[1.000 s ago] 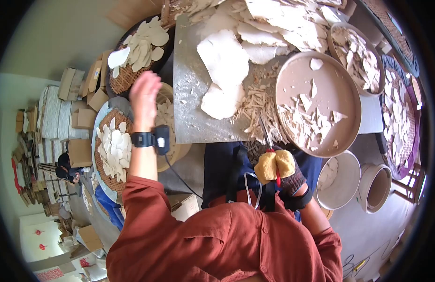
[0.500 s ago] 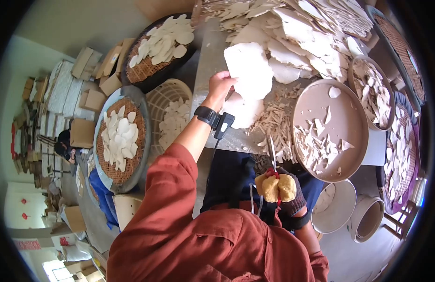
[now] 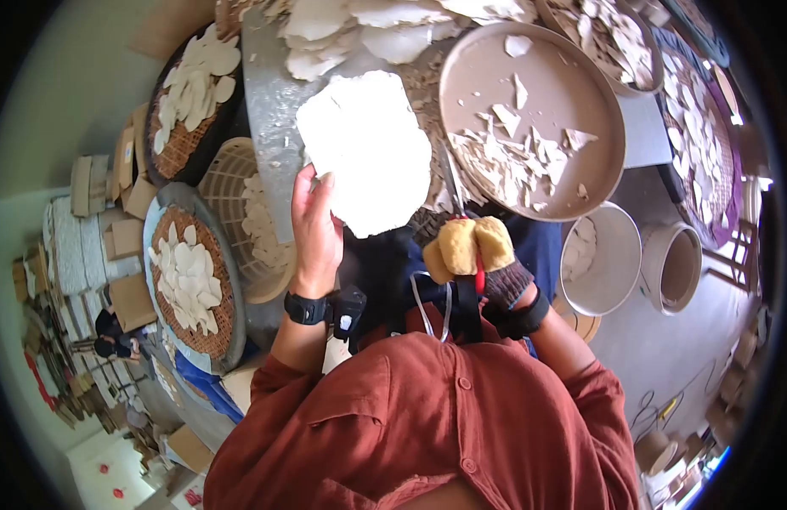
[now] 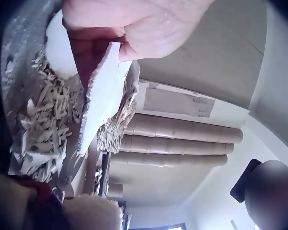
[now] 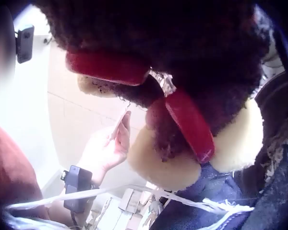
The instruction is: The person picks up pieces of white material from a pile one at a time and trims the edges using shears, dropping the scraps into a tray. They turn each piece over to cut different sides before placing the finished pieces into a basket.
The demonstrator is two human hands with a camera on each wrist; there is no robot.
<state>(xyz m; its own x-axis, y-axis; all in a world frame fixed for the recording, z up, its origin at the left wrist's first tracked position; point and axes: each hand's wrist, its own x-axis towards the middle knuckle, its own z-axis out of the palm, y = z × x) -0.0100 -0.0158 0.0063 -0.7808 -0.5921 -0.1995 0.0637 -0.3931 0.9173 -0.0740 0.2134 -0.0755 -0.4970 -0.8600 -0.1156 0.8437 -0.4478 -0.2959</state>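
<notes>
My left hand [image 3: 317,234] pinches a flat white sheet [image 3: 368,153] with rough edges at its near left side, thumb on top. In the left wrist view the sheet [image 4: 104,96] is seen nearly edge-on, thin and crumbly along its rim. My right hand [image 3: 506,287], in a dark knitted glove with yellow foam pads [image 3: 487,244] on the fingers, grips red-handled shears [image 3: 452,185]. Their blades point away from the body, just right of the sheet. The right wrist view shows the two red handles [image 5: 189,125] spread apart in the glove.
A metal table [image 3: 270,110] bears stacked white sheets [image 3: 402,38] and narrow offcuts. On its right stands a round tray [image 3: 572,93] with scraps. Left are a plastic basket [image 3: 228,170] and woven trays with oval pieces [image 3: 185,276]. White buckets [image 3: 602,263] stand at lower right.
My left hand came from over the basket to the table, took hold of a white sheet and brought it nearer the body, beside the shears. The right hand keeps its grip on the shears.
</notes>
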